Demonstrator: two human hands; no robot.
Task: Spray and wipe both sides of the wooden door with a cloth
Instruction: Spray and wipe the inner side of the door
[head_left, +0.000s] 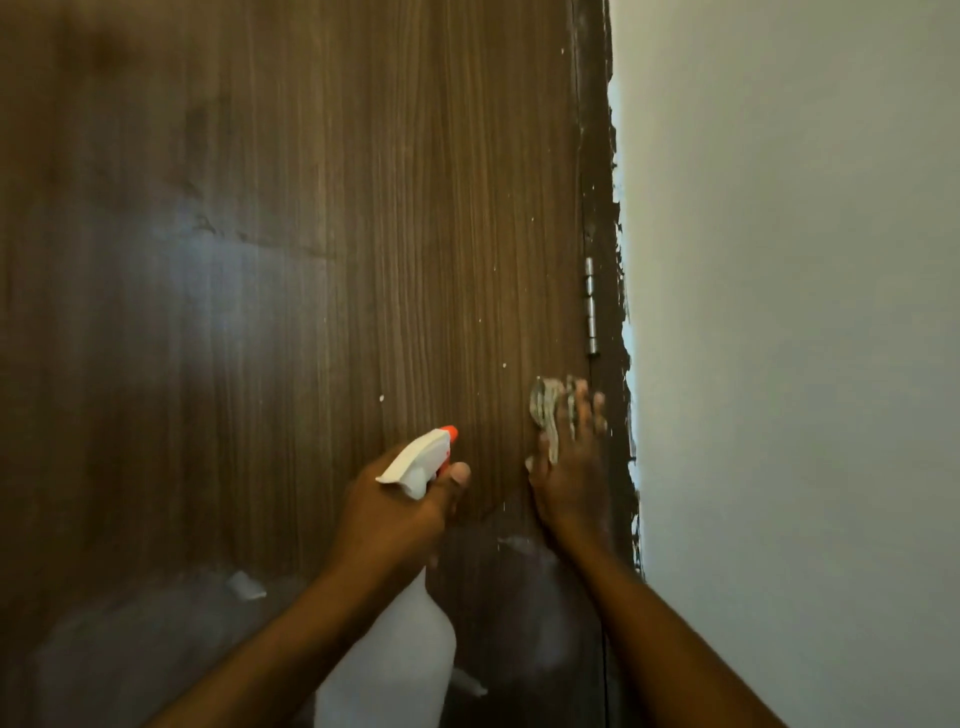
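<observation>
While the left hand (395, 509) curls round the neck of the spray bottle (418, 460), the right hand (571, 478) presses the cloth (544, 408) flat-fingered to the wooden door (311, 260) below the hinge (591, 312): wiping, seemingly, with firm strokes needed next.

The left hand (400, 504) is curled round a spray bottle (418, 460); the right hand (571, 467) is pressed flat against a cloth (543, 410).

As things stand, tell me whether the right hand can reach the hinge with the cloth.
Probably yes. The right hand presses the cloth on the door just below the hinge, with nothing between them; the bottle in the left hand is off to the side.
</observation>
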